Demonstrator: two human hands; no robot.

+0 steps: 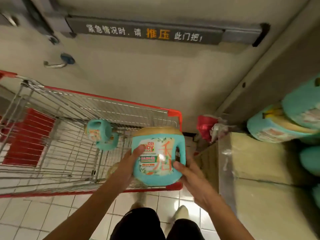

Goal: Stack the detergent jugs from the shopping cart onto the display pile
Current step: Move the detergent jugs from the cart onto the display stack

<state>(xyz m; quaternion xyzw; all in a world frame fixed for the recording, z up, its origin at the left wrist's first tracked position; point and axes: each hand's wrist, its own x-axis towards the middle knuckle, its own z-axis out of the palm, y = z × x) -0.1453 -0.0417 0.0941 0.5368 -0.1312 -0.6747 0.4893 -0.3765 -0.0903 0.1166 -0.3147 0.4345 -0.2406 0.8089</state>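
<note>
With the fingers of my left hand and right hand closed on the teal jug, I should swing it right, level, onto the display pile.

Left hand and right hand clasp inward (arms extended).

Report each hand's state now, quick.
Left hand: closed on the detergent jug, gripping its left side.
Right hand: closed on the same jug, supporting its lower right.

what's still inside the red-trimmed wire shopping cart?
Two teal detergent jugs lie against the far wall of the wire shopping cart. The teal gold-capped jug, held in both hands, hides the near right corner.
</note>
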